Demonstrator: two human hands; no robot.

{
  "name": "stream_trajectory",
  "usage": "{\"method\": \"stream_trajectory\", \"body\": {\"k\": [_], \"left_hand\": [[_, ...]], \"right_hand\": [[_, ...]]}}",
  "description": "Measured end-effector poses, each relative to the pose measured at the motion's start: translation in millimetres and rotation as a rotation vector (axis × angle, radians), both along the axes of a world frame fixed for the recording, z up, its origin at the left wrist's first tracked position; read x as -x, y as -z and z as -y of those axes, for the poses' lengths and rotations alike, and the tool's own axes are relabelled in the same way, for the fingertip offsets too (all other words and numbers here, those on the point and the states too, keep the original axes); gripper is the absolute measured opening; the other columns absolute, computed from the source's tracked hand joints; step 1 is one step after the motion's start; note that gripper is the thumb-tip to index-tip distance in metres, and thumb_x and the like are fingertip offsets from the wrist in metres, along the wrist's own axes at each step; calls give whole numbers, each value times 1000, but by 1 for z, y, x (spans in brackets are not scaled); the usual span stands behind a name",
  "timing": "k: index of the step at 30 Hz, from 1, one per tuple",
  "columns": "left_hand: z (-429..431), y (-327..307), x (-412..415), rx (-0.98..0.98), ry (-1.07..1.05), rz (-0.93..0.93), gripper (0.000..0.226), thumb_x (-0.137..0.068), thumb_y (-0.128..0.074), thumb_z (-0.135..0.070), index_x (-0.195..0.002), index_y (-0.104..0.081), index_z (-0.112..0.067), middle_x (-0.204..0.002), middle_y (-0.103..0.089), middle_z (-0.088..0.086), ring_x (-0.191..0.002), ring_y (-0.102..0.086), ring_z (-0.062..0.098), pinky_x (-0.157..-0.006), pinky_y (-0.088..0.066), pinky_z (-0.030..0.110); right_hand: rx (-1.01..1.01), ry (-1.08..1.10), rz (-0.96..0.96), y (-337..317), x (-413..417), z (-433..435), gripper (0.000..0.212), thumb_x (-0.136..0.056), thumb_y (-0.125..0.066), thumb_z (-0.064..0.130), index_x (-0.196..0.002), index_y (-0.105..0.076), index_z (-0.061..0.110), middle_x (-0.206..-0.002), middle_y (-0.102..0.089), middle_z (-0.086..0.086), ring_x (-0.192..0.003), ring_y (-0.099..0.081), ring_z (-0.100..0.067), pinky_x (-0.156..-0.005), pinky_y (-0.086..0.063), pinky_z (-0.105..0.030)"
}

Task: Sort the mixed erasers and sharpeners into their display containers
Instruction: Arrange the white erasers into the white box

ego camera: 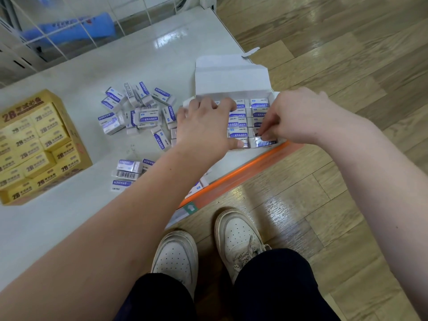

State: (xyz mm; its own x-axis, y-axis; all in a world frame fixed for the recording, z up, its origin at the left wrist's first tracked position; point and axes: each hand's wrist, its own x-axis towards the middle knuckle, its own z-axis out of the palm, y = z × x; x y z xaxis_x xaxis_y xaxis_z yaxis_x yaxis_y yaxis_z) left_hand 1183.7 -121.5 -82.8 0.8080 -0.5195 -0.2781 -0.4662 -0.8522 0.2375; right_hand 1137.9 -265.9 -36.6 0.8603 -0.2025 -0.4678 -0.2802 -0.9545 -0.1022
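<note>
White shelf top point(139, 54) fills the left of the head view, ending in an orange edge strip point(243, 170), with wood-plank floor point(347, 66) beyond it and the person's pale shoes point(234, 237) below. At the shelf's near right corner sits the white display box point(231, 75), lid folded back so its rows lie open from above. Purple-and-white packed erasers point(259, 105) already fill most of it, labels up and side by side, probably so they read as a tidy display. The left hand point(203, 126) lies spread across the box's left half, fingers gently bent and resting flat on the packed rows, the thumb reaching the front row. It grips nothing that I can see and seems to be holding the rows steady. The right hand point(294, 117) curls downward over the front right corner, fingertips bunched on the corner eraser point(264, 142), apparently pinching it to seat it in the last gap; blur hides the exact contact. More of the task's things wait just left of the box: a loose eraser pile point(139, 112) lying at all angles, and a smaller front cluster point(127, 172) partly under the left forearm. Well apart, at the far left, a yellow 2B box point(34, 147) stands already full. No sharpeners are recognisable. Behind a wire grid lies a blurred blue object point(76, 28).
</note>
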Motion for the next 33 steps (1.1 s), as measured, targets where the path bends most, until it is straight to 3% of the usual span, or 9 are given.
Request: {"method": "stream_trajectory", "body": {"k": [4, 5, 7, 10, 15, 18, 22, 28, 33], "left_hand": [[1, -1, -2, -1, -8, -11, 71, -75, -67, -58, -134, -35, -33, -135, -43, 8, -130, -33, 29, -107, -24, 47], [1, -1, -3, 1, -12, -14, 71, -75, -68, -58, -133, -36, -33, -134, -43, 8, -129, -33, 29, -106, -25, 47], [2, -1, -3, 10, -18, -24, 70, -75, -68, -58, -132, -37, -33, -132, -44, 9, -128, -33, 30, -105, -25, 46], [1, 0, -3, 26, -25, -25, 68, -75, -68, -58, -131, -38, -32, -131, -45, 9, -127, -34, 30, -104, -25, 45], [1, 1, -1, -6, -2, -10, 70, -76, -66, -58, -134, -35, -33, -134, -42, 9, -129, -32, 29, -106, -24, 46], [1, 0, -1, -6, -3, -12, 71, -76, -66, -57, -134, -35, -32, -135, -41, 9, -130, -31, 30, -107, -24, 47], [1, 0, -2, -11, 0, -9, 71, -76, -66, -58, -135, -34, -32, -137, -41, 8, -131, -31, 29, -107, -24, 47], [0, 0, -2, -19, 39, -4, 68, -78, -64, -58, -134, -36, -32, -136, -41, 7, -129, -33, 28, -106, -25, 45], [-8, -10, -17, 129, 43, -57, 47, -83, -67, -42, -124, -53, -27, -123, -57, -2, -116, -50, 21, -100, -36, 37]], "right_hand": [[192, -24, -50, -5, -11, -15, 13, -82, -68, 24, -95, -66, 27, -85, -49, -1, -108, -50, -25, -100, -26, -45], [226, -45, -54, -7, -13, -21, 4, -84, -64, 20, -85, -62, 23, -77, -43, 0, -104, -51, -26, -100, -26, -45], [301, -96, -79, -7, -15, -28, 21, -85, -55, 12, -68, -44, 19, -70, -34, 0, -91, -48, -25, -99, -25, -44], [354, -167, -62, -7, -16, -34, 25, -82, -51, 10, -64, -36, 19, -70, -34, 0, -84, -42, -24, -98, -24, -43], [312, -148, -2, 1, -11, -21, 24, -79, -55, 7, -63, -40, 16, -66, -36, 0, -79, -44, -25, -96, -29, -46], [220, -74, 22, 7, -11, -10, 9, -78, -66, 16, -78, -57, 17, -71, -44, -1, -84, -49, -27, -91, -32, -46], [119, -25, 58, 9, -12, -1, 28, -67, -80, 29, -69, -53, 21, -75, -52, 1, -84, -48, -26, -75, -29, -40], [54, -55, 130, 13, 5, 6, 30, -75, -74, 31, -65, -46, 26, -86, -60, 2, -83, -42, -20, -89, -34, -45], [68, -104, 77, 12, 6, 5, 28, -76, -72, 29, -65, -47, 24, -85, -58, 3, -83, -42, -19, -90, -34, -45]]}}
